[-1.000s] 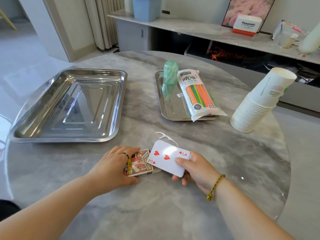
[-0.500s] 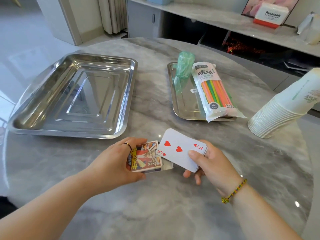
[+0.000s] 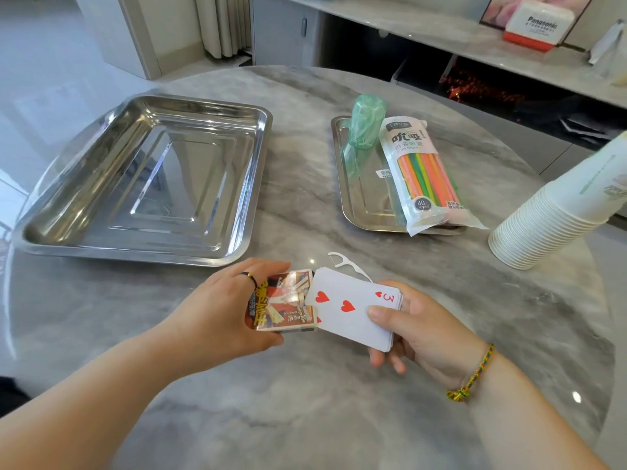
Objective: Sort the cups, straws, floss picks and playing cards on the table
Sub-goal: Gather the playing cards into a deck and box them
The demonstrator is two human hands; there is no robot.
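My left hand (image 3: 220, 307) grips a colourful card box (image 3: 285, 301) near the table's front. My right hand (image 3: 414, 323) holds a deck of playing cards (image 3: 353, 310) with the three of hearts on top, its left end at the box's open end. A loose white floss pick (image 3: 342, 262) lies on the table just behind the deck. On the small steel tray (image 3: 353, 201) lie a green floss pick container (image 3: 364, 125) and a bag of coloured straws (image 3: 424, 178). A tilted stack of white paper cups (image 3: 549, 218) stands at the right.
A large empty steel tray (image 3: 146, 184) sits at the left on the round marble table (image 3: 305, 401). Behind the table runs a low shelf with a Panasonic box (image 3: 539, 25).
The deck in my right hand has shifted left, and its end now meets the open box in my left hand. The view has shifted, and the floss pick shows again behind the cards.
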